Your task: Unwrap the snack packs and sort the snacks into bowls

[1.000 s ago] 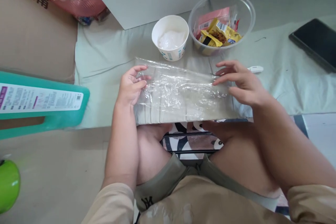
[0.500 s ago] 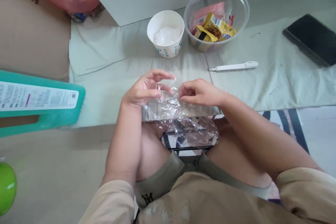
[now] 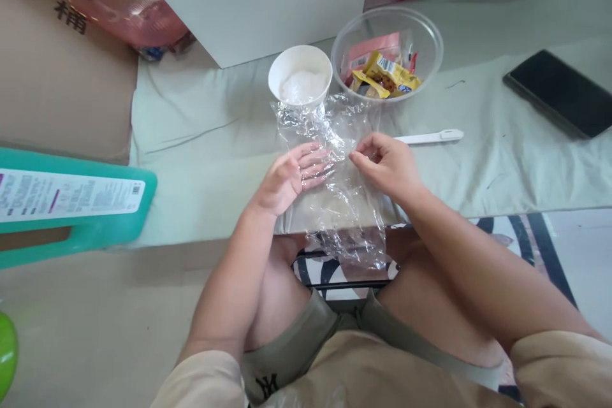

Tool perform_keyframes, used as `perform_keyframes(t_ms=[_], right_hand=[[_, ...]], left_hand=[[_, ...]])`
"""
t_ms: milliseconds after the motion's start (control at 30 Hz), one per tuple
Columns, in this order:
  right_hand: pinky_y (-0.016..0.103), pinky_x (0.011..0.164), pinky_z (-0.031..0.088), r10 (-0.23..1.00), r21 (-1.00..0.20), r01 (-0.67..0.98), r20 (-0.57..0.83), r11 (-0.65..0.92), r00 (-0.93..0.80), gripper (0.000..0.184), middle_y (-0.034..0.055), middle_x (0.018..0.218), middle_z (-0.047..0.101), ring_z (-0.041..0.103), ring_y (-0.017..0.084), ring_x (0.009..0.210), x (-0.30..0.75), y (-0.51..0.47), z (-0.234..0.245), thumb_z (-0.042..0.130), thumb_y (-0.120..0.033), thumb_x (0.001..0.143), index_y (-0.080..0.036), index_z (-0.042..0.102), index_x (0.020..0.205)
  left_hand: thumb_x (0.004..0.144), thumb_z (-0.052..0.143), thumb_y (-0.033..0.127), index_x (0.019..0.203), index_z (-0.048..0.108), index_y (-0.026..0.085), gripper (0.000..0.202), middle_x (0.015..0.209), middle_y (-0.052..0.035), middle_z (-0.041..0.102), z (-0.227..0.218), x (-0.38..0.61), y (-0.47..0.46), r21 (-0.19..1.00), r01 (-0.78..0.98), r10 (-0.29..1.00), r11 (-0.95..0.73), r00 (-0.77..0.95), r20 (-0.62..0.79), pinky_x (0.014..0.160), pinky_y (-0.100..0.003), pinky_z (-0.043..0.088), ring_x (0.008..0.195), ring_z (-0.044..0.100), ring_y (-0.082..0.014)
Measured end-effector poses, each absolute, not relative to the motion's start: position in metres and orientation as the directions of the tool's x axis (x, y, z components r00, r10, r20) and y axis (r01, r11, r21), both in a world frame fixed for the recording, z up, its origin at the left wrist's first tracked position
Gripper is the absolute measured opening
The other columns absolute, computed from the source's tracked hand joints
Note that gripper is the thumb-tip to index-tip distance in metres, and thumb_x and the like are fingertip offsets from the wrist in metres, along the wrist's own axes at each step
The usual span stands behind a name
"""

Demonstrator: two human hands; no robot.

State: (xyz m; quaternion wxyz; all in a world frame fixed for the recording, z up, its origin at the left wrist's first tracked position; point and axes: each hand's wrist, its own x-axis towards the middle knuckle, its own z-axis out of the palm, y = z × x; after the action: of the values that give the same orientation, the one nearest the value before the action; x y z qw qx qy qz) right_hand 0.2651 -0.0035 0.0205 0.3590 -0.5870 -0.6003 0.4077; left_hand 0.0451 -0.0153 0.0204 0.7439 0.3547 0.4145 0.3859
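- The clear plastic sheet (image 3: 335, 172) lies crumpled on the worktop (image 3: 201, 159), its far edge touching the paper cup (image 3: 300, 76) and its near end hanging off the worktop's front edge over the person's lap.
- The left hand (image 3: 291, 175) rests flat on the sheet, fingers spread, pressing it down just in front of the cup.
- The right hand (image 3: 387, 162) is closed in a pinch on the sheet's right side, thumb and fingertips together on the film.
- The two hands are close together, side by side, both on the sheet.
- Risk, as I judge it: the film is thin and clings to itself, so a tug from the pinching hand against the flat palm could bunch it or tear it.
- Another risk: the sheet's far edge rides against the cup, which holds something white; a pull on the film could tip the cup.
- Just right of the cup, the clear bowl (image 3: 386, 51) holds snack packets, also touching the sheet's far corner.
- A white pen (image 3: 428, 137) lies right of the sheet, near the right hand.
- A black tablet (image 3: 559, 92) sits well to the right of the bowl.
- A teal jug (image 3: 71, 204) lies well left of the cup, a cardboard box (image 3: 62, 70) behind it.
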Motion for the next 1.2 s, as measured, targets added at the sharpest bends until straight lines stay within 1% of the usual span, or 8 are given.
perform_keyframes(t_ms=[100,233,367,533,800,1000,1100,1200], right_hand=[[0.031,0.061,0.039,0.998,-0.903,0.429,-0.022,0.003,-0.053,0.02,-0.0024,0.062,0.056,0.045,0.011,0.055,0.266,-0.004,0.02,0.069,-0.034,0.078,-0.022,0.055,0.069],[0.03,0.061,0.04,1.0,-0.923,0.386,-0.006,0.001,-0.018,0.02,-0.0023,0.068,0.06,0.044,0.011,0.056,0.271,-0.005,0.016,0.071,-0.035,0.077,-0.023,0.056,0.077],[0.029,0.054,0.041,0.984,-0.966,0.248,-0.114,-0.078,-0.136,0.031,-0.0007,0.082,0.067,0.051,0.011,0.056,0.278,-0.005,0.012,0.076,-0.042,0.074,-0.023,0.059,0.091],[0.031,0.054,0.044,0.948,-0.965,0.241,-0.17,-0.105,-0.27,0.025,-0.0028,0.06,0.063,0.059,0.015,0.052,0.279,-0.007,0.013,0.071,-0.038,0.08,-0.025,0.05,0.078],[0.032,0.052,0.05,0.908,-0.978,0.073,-0.208,-0.195,-0.364,0.035,-0.0053,0.066,0.066,0.061,0.017,0.051,0.278,-0.009,0.015,0.064,-0.04,0.088,-0.03,0.056,0.12],[0.032,0.052,0.051,0.946,-0.996,-0.017,-0.077,-0.087,-0.314,0.025,0.0017,0.096,0.074,0.061,0.014,0.054,0.279,-0.005,0.008,0.069,-0.05,0.087,-0.028,0.06,0.094],[0.032,0.053,0.051,0.964,-1.0,-0.004,-0.005,-0.006,-0.267,0.031,0.0061,0.121,0.069,0.067,0.017,0.074,0.282,-0.005,0.006,0.076,-0.054,0.081,-0.026,0.064,0.084],[0.036,0.065,0.055,0.974,-0.999,0.004,0.03,0.031,-0.227,0.034,0.0078,0.122,0.067,0.068,0.026,0.102,0.286,-0.004,0.01,0.08,-0.056,0.075,-0.025,0.067,0.077]], left_hand=[[0.065,0.093,0.043,0.124,0.064,0.019,0.07,0.126,-0.0157,0.075,0.015,0.056,-0.016,0.891,-0.113,0.873,0.44,0.287,-0.394,0.084,-0.038,0.063,0.107,0.076,-0.0299],[0.075,0.083,0.029,0.095,0.069,0.016,0.028,0.089,-0.0091,0.08,0.011,0.062,-0.012,0.924,0.081,0.919,0.374,0.106,-0.381,0.061,-0.027,0.057,0.07,0.075,-0.0173],[0.075,0.081,0.035,0.094,0.069,0.018,0.028,0.091,-0.0064,0.08,0.014,0.053,-0.008,0.956,0.011,0.953,0.292,0.081,-0.292,0.062,-0.025,0.058,0.072,0.076,-0.0153],[0.073,0.083,0.031,0.117,0.065,0.021,0.048,0.075,-0.0016,0.078,0.018,0.042,-0.008,0.932,0.108,0.897,0.346,0.254,-0.362,0.054,-0.023,0.053,0.06,0.073,-0.0152],[0.073,0.077,0.033,0.097,0.065,0.024,0.028,0.057,0.0061,0.067,0.018,0.035,-0.004,0.946,-0.065,0.92,0.319,0.26,-0.292,0.037,-0.021,0.042,0.041,0.061,-0.0119],[0.068,0.08,0.032,0.091,0.068,0.024,0.027,0.069,0.0036,0.076,0.022,0.03,-0.003,0.904,-0.138,0.878,0.405,0.336,-0.341,0.042,-0.023,0.05,0.045,0.066,-0.0138],[0.067,0.081,0.03,0.083,0.072,0.023,0.02,0.07,0.002,0.077,0.021,0.027,-0.003,0.892,-0.149,0.866,0.426,0.353,-0.355,0.046,-0.024,0.052,0.048,0.069,-0.0145],[0.065,0.079,0.025,0.073,0.074,0.021,0.01,0.073,-0.0009,0.078,0.02,0.025,0.001,0.915,-0.148,0.893,0.376,0.323,-0.315,0.05,-0.026,0.054,0.055,0.071,-0.0155]])
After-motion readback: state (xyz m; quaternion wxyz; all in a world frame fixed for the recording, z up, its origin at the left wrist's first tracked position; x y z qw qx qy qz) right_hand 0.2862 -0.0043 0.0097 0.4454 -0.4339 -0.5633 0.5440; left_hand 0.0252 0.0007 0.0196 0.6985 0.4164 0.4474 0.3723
